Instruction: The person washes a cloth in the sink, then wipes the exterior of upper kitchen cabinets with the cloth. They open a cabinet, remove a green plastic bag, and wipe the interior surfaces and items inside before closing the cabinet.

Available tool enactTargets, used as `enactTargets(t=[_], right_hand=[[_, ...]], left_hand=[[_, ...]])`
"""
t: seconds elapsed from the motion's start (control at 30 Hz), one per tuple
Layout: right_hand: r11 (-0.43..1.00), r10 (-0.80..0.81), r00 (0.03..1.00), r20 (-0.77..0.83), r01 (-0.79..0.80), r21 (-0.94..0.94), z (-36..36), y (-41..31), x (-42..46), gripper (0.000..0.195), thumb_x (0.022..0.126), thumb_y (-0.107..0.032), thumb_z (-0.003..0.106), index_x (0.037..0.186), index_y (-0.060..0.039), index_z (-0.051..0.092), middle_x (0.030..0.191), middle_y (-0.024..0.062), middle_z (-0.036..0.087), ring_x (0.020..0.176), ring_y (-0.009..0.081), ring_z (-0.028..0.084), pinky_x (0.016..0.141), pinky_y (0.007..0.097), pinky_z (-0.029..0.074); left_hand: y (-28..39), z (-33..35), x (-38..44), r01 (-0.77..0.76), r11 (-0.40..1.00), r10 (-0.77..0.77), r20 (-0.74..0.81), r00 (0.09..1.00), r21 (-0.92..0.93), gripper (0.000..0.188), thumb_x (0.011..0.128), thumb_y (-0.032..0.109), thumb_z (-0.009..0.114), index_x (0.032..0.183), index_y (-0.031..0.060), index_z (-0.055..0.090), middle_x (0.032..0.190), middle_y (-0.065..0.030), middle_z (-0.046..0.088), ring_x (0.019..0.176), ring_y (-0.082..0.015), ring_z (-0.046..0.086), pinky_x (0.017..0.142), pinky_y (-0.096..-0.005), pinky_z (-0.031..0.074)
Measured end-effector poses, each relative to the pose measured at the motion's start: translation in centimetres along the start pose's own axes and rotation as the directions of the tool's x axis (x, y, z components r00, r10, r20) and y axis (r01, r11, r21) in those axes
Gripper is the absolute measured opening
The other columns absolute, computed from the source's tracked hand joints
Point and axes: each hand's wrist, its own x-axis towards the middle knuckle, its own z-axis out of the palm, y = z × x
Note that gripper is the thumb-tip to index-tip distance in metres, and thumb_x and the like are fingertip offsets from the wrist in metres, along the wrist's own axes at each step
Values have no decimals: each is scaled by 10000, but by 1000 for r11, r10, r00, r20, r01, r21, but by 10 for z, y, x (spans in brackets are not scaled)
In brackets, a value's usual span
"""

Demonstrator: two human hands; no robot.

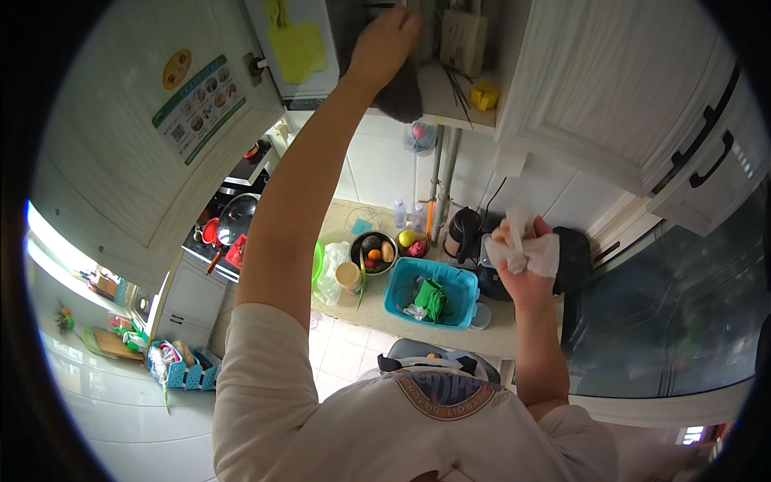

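My left hand (385, 45), slightly blurred, is raised into a wall cabinet above the counter. Behind and below its wrist a dark grey cloth (402, 99) hangs over the edge of the cabinet shelf (435, 96). The fingertips are blurred, so whether they grip anything does not show. Lower down on the right, my right hand (524, 274) holds a crumpled, thin white sheet (542, 256), perhaps tissue or plastic film. That hand is above the counter, near a black electric kettle (461, 234).
The open cabinet door (120, 150) stands at left; a closed one (596, 90) is at right. A yellow object (483, 95) sits on the shelf. On the counter (361, 310) are a blue basin (397, 307), a bowl of produce (393, 265) and a jar (348, 276). Pipes (446, 181) rise behind.
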Motion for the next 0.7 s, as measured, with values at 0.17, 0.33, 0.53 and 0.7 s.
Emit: enactTargets(t=[0.17,0.33,0.53,0.7], right_hand=[[995,20,997,78,-13,-96,-54,-17,-17,299,913,-337,521,705,-122,511,646,31,495,592,188,496,529,317,402],[999,-37,993,-113,39,13,-103,-33,-48,169,857,-227,509,729,-117,500,651,9,458,540,140,424,509,280,341],[996,-27,993,-117,37,82,-119,-31,-59,169,822,-227,551,889,-88,620,675,6,476,552,143,408,523,287,344],[997,-13,993,-113,21,72,-115,-31,-54,161,809,-194,552,884,-80,638,670,10,479,552,146,405,520,290,342]], left_hand=[[7,26,-29,-110,993,97,229,969,45,272,813,125,605,1082,138,641,1151,-99,592,1020,-308,566,821,-414,470],[31,22,-11,249,926,-78,500,862,-284,347,800,37,560,1122,136,644,1173,-154,565,1098,-324,524,919,-394,442],[69,32,7,407,818,19,726,688,-407,518,802,-37,472,1225,227,613,1175,-180,527,1115,-345,523,966,-398,434],[79,30,19,382,883,37,850,526,-274,568,810,-25,445,1257,292,598,1239,-154,492,1129,-340,521,953,-398,445]])
